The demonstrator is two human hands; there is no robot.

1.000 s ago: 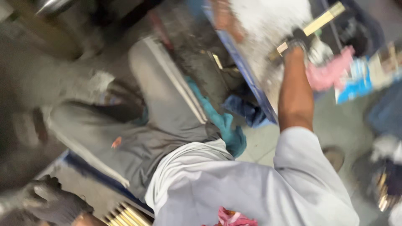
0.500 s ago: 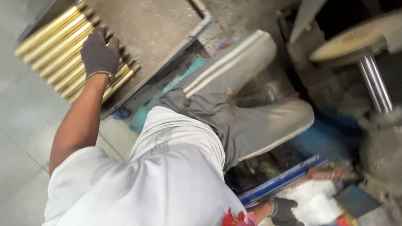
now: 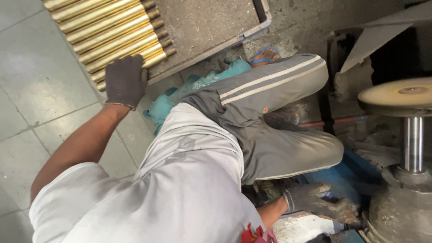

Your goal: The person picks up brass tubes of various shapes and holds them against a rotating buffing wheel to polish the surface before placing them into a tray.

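Observation:
My left hand point(image 3: 125, 81), in a dark grey glove, reaches out to a row of several brass tubes point(image 3: 108, 31) lying side by side in a flat grey tray point(image 3: 211, 27) on the floor. Its fingers curl over the nearest tube at the row's near end. My right hand point(image 3: 317, 203), in a dirty grey glove, rests low beside the base of a buffing machine point(image 3: 396, 211). Whether it holds anything is hidden by grime and clutter. I sit with my legs in grey striped trousers point(image 3: 274, 117) folded between both hands.
A round tan buffing wheel point(image 3: 398, 95) sits on a steel shaft point(image 3: 411, 144) at the right. A teal cloth point(image 3: 180, 96) lies under my knee, a blue sandal point(image 3: 265, 55) beyond it. Grey floor tiles point(image 3: 36, 103) spread to the left. White rag point(image 3: 306, 227) and blue parts lie bottom right.
The view swung from my right side to my left, then closer. My left hand slid from the top of the brass tubes to the row's near end.

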